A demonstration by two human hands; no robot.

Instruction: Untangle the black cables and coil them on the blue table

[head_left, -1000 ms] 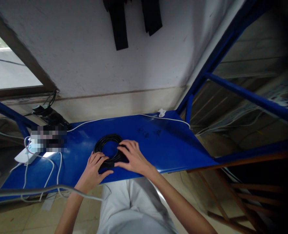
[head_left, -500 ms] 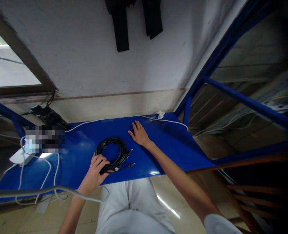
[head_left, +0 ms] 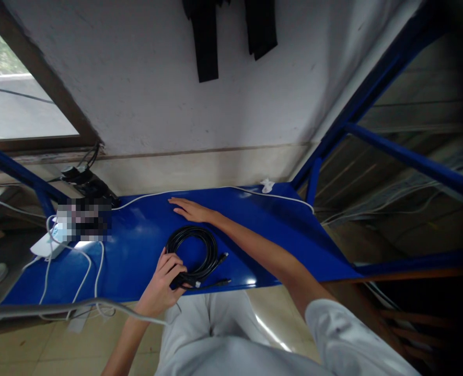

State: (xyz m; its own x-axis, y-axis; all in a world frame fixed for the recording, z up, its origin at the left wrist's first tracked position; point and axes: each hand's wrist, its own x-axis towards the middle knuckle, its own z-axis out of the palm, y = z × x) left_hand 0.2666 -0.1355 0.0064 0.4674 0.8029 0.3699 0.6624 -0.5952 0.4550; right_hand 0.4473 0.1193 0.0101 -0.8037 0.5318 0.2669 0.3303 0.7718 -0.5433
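A coiled black cable (head_left: 211, 249) lies at the front of the blue table (head_left: 133, 250), its two plug ends pointing right. My left hand (head_left: 169, 277) is closed around the near-left side of the coil, fingers on top and thumb beneath. Beyond the coil, my right hand (head_left: 190, 210) reaches across to the left, fingers stretched out and nothing in them. It is low over the tabletop or resting on it; I cannot tell which.
At the table's left end are a white power strip (head_left: 45, 246), tangled white cords (head_left: 98, 271) and a blurred patch. A black object (head_left: 92, 184) stands behind them. A white cable (head_left: 176, 192) runs along the wall side, near a crumpled white scrap (head_left: 267, 185). Blue frame bars (head_left: 313, 180) rise at the right.
My right hand has swept left across the table, from right of the coil to behind it. My left hand keeps its grip on the cable. The view has shifted slightly.
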